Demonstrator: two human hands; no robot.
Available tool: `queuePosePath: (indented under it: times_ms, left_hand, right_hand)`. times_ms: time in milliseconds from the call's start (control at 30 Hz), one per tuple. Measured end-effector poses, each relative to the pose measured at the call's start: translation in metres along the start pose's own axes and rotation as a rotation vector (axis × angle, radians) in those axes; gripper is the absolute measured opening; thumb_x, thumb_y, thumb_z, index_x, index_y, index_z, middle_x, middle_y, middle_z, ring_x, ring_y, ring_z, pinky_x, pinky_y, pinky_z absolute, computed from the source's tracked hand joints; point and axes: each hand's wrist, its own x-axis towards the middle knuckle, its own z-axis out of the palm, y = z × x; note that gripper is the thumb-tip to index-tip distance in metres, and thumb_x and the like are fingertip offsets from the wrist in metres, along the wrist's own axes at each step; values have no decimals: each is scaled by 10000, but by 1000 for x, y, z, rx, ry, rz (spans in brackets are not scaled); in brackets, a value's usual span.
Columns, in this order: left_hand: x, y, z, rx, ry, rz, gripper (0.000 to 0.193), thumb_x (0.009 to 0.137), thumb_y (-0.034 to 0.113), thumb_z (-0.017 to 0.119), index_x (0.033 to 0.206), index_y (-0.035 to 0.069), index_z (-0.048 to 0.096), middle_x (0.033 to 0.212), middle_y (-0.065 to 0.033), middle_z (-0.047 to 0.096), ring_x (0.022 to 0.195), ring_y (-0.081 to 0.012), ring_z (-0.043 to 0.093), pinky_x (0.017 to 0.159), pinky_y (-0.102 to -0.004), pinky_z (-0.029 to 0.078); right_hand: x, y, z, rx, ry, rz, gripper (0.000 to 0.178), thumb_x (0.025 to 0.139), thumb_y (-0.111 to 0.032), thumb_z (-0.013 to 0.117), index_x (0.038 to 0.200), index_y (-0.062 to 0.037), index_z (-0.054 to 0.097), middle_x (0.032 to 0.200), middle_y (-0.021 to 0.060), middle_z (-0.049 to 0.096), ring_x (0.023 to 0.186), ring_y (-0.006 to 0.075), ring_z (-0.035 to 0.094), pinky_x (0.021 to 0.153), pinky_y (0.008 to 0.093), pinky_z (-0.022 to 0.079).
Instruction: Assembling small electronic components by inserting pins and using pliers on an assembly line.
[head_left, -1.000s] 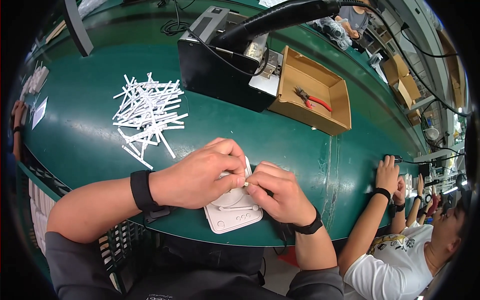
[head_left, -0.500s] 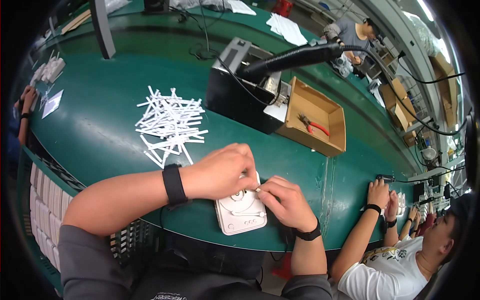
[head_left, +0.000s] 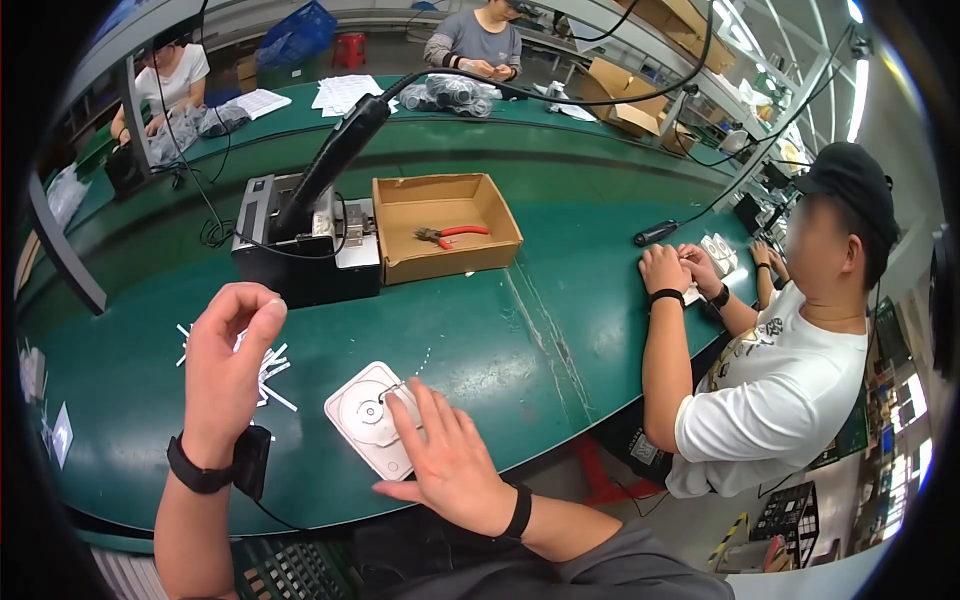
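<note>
My left hand (head_left: 228, 365) is raised over the left part of the table, with its fingers curled in toward the thumb. Whatever lies between those fingertips, if anything, is too small to make out. My right hand (head_left: 452, 462) is open, fingers stretched out over the right side of a white rounded-square device (head_left: 362, 412). The device has a round dial-like face, like a little record player, and sits tilted toward the left. A thin dark wire (head_left: 392, 392) shows at its upper right, beside my right fingertips. Behind my left hand lies a pile of white paper strips (head_left: 275, 375), partly hidden.
A black bench machine (head_left: 300, 270) with a black handle-like tool (head_left: 335, 150) stands behind, next to a cardboard box (head_left: 450, 262) holding red-handled cutters (head_left: 455, 236). At the right, a co-worker (head_left: 790, 350) works at the same green table (head_left: 480, 350). Others sit across.
My hands have parted: the left rose away from the device to the left, and the right spread its fingers over it. The view has turned to the right.
</note>
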Motion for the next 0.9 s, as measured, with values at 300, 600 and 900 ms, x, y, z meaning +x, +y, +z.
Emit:
queuePosePath:
  times_ms: [300, 600, 900]
  left_hand:
    - [-25, 39, -68, 258, 19, 302, 197, 1011, 192, 737, 1020, -3, 712, 945, -43, 689, 875, -122, 652, 822, -289, 533]
    - [-188, 98, -224, 796, 161, -196, 236, 1011, 233, 744, 956, 7, 707, 863, -44, 672, 799, -122, 622, 730, -294, 514]
    - [-374, 41, -146, 936, -286, -760, 299, 901, 215, 736, 1159, 66, 709, 1095, -145, 713, 1018, -357, 690, 866, -442, 561]
  right_hand:
    - [-1, 37, -32, -26, 19, 118, 851, 679, -125, 880, 1435, 11, 514, 1257, 232, 620, 1106, 404, 644, 967, 467, 539]
    - [29, 106, -77, -442, 233, -116, 574, 904, -189, 828, 1383, 24, 594, 1405, 230, 629, 1286, 438, 595, 1098, 490, 462]
    - [84, -51, 42, -81, -251, -634, 445, 837, -181, 849, 1217, -32, 673, 1164, 157, 702, 1057, 358, 668, 926, 448, 533]
